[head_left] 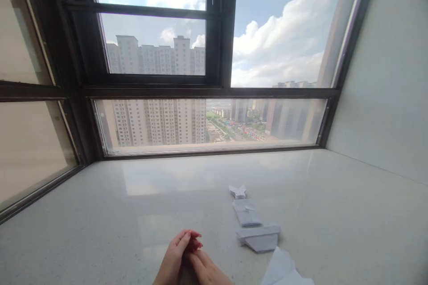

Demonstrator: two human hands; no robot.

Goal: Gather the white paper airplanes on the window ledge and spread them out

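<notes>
My left hand (176,256) and my right hand (207,269) are pressed together at the bottom middle of the view, just above a pale stone window ledge (100,227). Their fingers are closed against each other, and I see nothing between them. To the right of the hands lie three folded white paper pieces in a row: a small one (238,191) farthest away, a flat folded one (247,213) in the middle, and a wider one (259,237) nearest. A loose white sheet (284,271) lies at the bottom edge, right of my right hand.
A dark-framed window (214,91) runs along the far edge of the ledge, with tall buildings and sky outside. More glass panes (30,142) close the left side. A plain pale wall (384,98) borders the right.
</notes>
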